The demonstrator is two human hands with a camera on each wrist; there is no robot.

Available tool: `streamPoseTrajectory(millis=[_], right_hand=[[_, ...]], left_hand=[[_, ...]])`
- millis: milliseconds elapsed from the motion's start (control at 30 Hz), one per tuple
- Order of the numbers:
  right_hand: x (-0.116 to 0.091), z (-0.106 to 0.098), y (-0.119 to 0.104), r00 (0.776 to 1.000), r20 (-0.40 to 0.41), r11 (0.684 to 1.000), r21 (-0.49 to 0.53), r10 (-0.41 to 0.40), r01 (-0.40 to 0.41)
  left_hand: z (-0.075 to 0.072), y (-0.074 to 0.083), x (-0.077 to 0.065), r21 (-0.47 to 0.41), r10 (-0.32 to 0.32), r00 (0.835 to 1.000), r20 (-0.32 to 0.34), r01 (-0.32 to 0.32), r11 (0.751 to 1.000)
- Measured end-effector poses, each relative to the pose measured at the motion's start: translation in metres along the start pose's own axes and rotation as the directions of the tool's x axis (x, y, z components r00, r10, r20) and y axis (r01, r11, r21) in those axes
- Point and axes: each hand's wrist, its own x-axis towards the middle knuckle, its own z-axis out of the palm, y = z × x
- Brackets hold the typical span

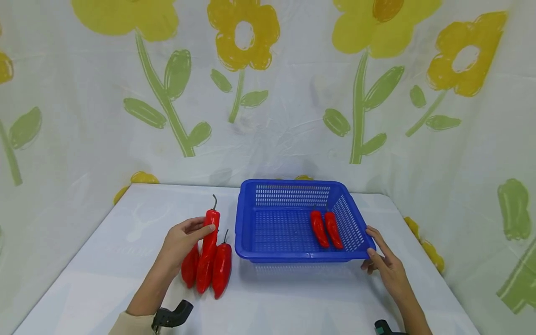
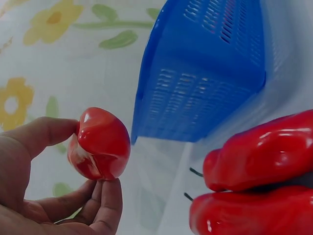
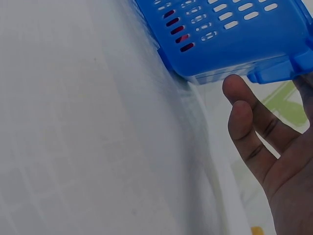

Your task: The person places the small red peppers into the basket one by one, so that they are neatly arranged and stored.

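My left hand (image 1: pixel 183 244) pinches a glossy red chili pepper (image 1: pixel 211 221) near its stem end, thumb on one side and fingers on the other. The stem points up, and the left wrist view shows this pepper nearly end-on. Other red peppers (image 1: pixel 222 271) lie on the table beside and below that hand. My right hand (image 1: pixel 389 270) holds the near right corner of the blue plastic basket (image 1: pixel 305 255) between thumb and index finger, while its other fingers hang below the rim. Inside the basket, two red peppers (image 1: pixel 319 229) lie side by side towards the right wall.
A white table (image 1: pixel 138 232) bears the basket and the peppers. Behind it and along both sides hangs a white cloth (image 1: pixel 284 139) printed with yellow flowers and green leaves. The basket's left wall stands just right of the loose peppers.
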Motion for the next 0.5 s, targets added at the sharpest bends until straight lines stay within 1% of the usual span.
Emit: streamPoseTrajectory(millis=[167,300,500], right_hand=[[0.0,0.001,0.0,1.0,-0.003,1.0,0.008,0.008,-0.008],[-0.001,0.0,0.0,1.0,-0.007,1.0,0.008,0.008,-0.008],[0.0,0.0,0.0,1.0,0.001,1.0,0.02,-0.004,0.004]], left_hand=[[0.004,0.015,0.009,0.012,0.023,0.999,0.024,-0.023,1.0],[0.01,0.025,0.014,-0.022,0.042,0.997,0.064,-0.041,0.999],[0.019,0.033,0.02,-0.064,0.034,0.99,0.137,-0.026,0.998]])
